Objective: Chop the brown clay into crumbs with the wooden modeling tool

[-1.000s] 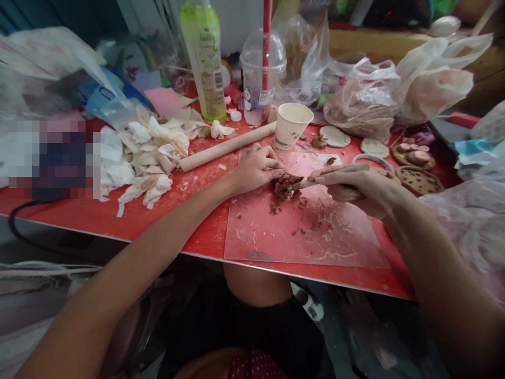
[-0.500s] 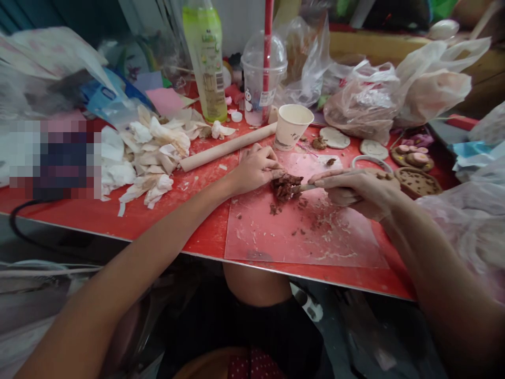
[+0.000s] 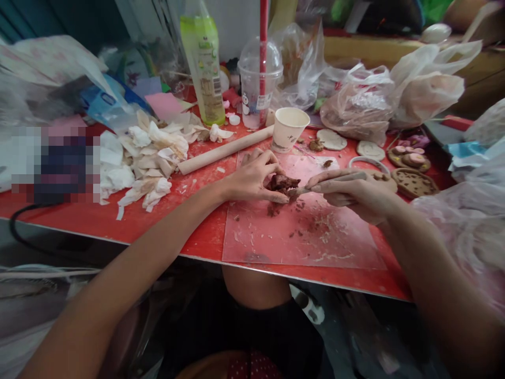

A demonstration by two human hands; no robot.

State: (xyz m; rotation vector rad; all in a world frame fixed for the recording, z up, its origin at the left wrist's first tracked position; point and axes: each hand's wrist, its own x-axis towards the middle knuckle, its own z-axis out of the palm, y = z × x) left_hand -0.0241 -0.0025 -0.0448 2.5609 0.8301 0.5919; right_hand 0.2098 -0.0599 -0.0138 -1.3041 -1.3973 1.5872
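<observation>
A dark brown, crumbly lump of clay lies on a clear plastic sheet over the red table. My left hand grips the lump from the left, thumb at its near side and fingers curled over its far side. In my right hand is a thin, flat modelling tool; its tip touches the right side of the lump, and most of the handle is hidden by the fingers. Brown crumbs and pale shavings are scattered on the sheet.
Behind my hands stand a paper cup and a rolling pin. Crumpled tissues pile up at left. Pale clay discs, a white ring and a spotted brown piece lie at right, beside plastic bags.
My left hand has opened wider and closed around the clay lump, its thumb now along the near side. The tool in my right hand stays at the lump. The view has shifted slightly.
</observation>
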